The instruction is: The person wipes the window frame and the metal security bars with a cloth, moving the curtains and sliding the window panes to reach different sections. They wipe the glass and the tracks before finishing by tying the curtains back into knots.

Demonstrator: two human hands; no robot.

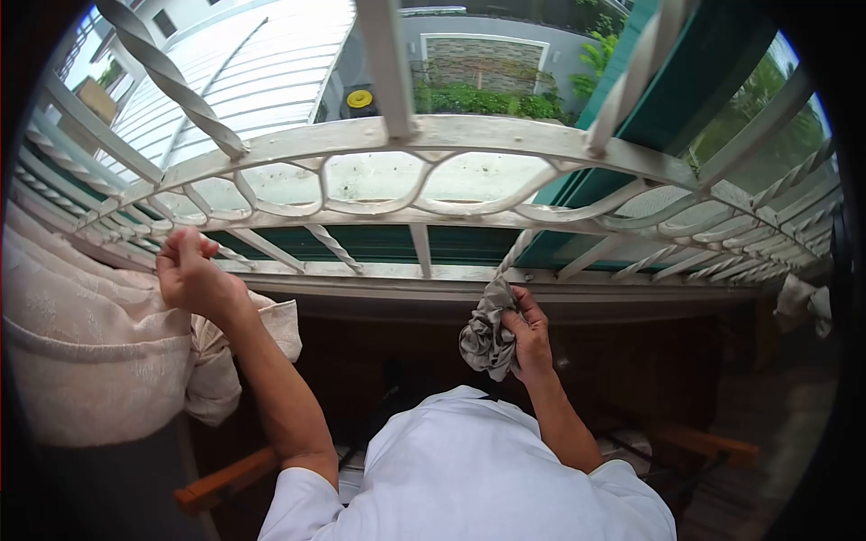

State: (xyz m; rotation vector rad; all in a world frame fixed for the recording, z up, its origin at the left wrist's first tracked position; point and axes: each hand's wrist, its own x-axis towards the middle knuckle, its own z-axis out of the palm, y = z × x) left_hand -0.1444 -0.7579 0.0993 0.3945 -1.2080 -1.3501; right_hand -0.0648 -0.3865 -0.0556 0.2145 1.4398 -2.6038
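My right hand [532,338] is closed on a crumpled grey cloth [489,332], which touches the lower part of a twisted bar of the white window grille [451,133]. At the left, my left hand [191,270] is raised beside the grille with its fingers curled; whether it pinches anything is too small to tell. Just below and behind that hand hangs a cream curtain [86,334], gathered into a knot [215,383].
Below the grille runs a window ledge [388,293]. Wooden chair arms [230,480] flank my body. Another knotted cloth [801,305] hangs at the far right. Outside are a white roof [257,72], green plants and a yellow-lidded bin [359,99].
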